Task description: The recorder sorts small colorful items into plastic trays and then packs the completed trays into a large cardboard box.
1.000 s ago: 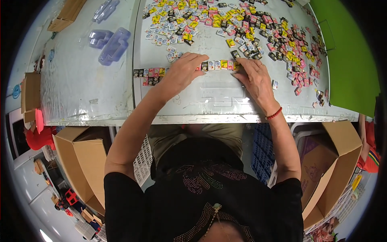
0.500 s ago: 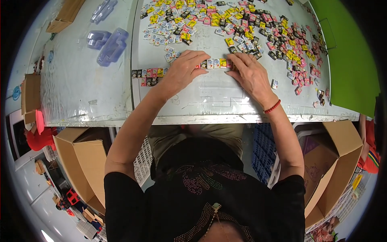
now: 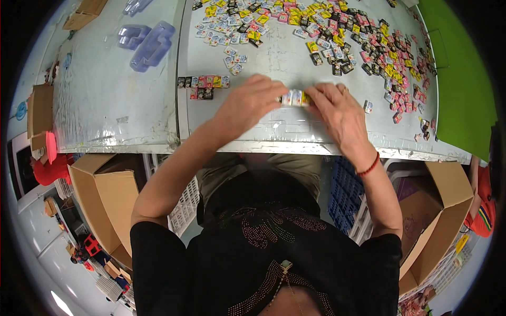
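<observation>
Left hand: the left hand (image 3: 247,102) lies palm down on the table, fingers curled, its fingertips pressing the left end of a short row of small, flat, brightly printed square packets (image 3: 294,97).
Right hand: the right hand (image 3: 337,108) mirrors it, fingers bent, closing on the right end of the same row; a red cord circles its wrist.
Row held: it sits between the two hands, squeezed end to end and resting on the pale grey plastic-covered tabletop (image 3: 116,100).
Handling, judged: each packet looks light, thin and glossy, so probably slippery; a row held only by end pressure would likely buckle at the middle if lifted high.
Where to grip, judged: at both ends, thumbs behind and fingertips in front, keeping the row low against the table.
Left of the left hand: a finished double row of like packets (image 3: 203,87); farther off, clear blue-tinted plastic trays (image 3: 150,42).
Beyond both hands: a loose scatter of yellow, pink and black packets (image 3: 342,37).
Right of the right hand: a green sheet (image 3: 458,84).
</observation>
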Motion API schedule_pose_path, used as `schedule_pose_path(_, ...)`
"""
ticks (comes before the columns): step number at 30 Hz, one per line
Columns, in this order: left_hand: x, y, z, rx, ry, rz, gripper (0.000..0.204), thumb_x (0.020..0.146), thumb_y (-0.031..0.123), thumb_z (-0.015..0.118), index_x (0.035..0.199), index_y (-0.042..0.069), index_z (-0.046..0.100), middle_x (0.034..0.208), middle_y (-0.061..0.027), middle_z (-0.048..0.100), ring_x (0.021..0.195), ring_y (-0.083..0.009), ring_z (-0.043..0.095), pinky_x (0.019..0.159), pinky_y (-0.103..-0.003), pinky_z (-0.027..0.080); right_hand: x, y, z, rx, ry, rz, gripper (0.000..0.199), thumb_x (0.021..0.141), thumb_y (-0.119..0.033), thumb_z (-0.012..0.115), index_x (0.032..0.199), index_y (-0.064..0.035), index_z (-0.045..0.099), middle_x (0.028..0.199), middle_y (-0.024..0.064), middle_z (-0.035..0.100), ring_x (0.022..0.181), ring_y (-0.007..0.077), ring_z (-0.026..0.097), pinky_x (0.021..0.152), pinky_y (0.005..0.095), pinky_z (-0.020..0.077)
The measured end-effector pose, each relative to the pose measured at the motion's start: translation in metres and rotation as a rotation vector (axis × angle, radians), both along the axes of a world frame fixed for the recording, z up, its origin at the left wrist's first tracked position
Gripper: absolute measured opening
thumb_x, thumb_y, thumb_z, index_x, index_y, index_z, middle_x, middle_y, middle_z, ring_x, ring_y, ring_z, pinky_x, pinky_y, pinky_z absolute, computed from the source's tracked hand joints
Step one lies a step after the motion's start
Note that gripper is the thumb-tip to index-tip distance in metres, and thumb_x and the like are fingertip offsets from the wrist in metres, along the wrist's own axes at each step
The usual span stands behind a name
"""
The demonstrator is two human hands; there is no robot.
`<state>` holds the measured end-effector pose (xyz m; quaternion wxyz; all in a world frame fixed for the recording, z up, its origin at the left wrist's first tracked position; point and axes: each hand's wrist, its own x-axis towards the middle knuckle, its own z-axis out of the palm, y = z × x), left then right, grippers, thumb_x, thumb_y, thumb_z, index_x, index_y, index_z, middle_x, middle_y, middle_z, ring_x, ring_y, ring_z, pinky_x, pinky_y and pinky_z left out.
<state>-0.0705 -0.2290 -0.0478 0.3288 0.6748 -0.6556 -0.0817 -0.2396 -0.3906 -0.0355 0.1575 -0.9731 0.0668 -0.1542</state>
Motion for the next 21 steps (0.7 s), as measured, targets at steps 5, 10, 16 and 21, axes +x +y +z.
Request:
schedule_pose_path(5, -0.025, 0.012, -0.016, 0.013, 0.048, 0.012, 0.028, 0.076, 0.005, 0.072, 0.102, 0.000, 0.064, 0.104, -0.0094, 0.063, 0.096, -0.0267, 0.059, 0.081, -0.035, 0.050, -0.019, 0.015, -0.023, 0.022, 0.039, -0.001, 0.032, 0.076, -0.011, 0.073, 0.106, -0.0070, 0.066, 0.101, 0.0062, 0.062, 0.084, 0.0254, 0.058, 0.073, 0.0336, 0.0506)
schedule_pose_path(10, -0.036, 0.014, -0.023, -0.040, 0.080, 0.125, 0.026, 0.074, 0.002, 0.073, 0.098, 0.000, 0.065, 0.100, -0.0082, 0.062, 0.092, -0.0253, 0.060, 0.078, -0.034, 0.051, -0.022, 0.013, -0.033, 0.105, -0.060, -0.076, 0.035, 0.072, -0.007, 0.075, 0.106, -0.0063, 0.065, 0.104, 0.0082, 0.063, 0.089, 0.0273, 0.059, 0.076, 0.0345, 0.0515)
schedule_pose_path(16, -0.053, 0.015, -0.037, -0.153, 0.061, 0.249, 0.024, 0.073, 0.001, 0.074, 0.095, 0.000, 0.065, 0.098, -0.0078, 0.062, 0.088, -0.0240, 0.061, 0.075, -0.034, 0.052, -0.030, 0.021, -0.043, 0.268, -0.163, -0.201, 0.034, 0.069, -0.001, 0.078, 0.102, -0.0041, 0.067, 0.105, 0.0109, 0.064, 0.092, 0.0279, 0.061, 0.077, 0.0356, 0.0521)
schedule_pose_path(21, -0.059, 0.011, -0.048, -0.218, 0.024, 0.264, 0.027, 0.072, 0.001, 0.073, 0.098, -0.001, 0.063, 0.104, -0.0072, 0.060, 0.095, -0.0239, 0.061, 0.081, -0.032, 0.052, -0.032, 0.021, -0.052, 0.193, -0.242, -0.203, 0.031, 0.069, 0.001, 0.078, 0.097, -0.0014, 0.067, 0.099, 0.0111, 0.065, 0.092, 0.0275, 0.062, 0.077, 0.0346, 0.0516)
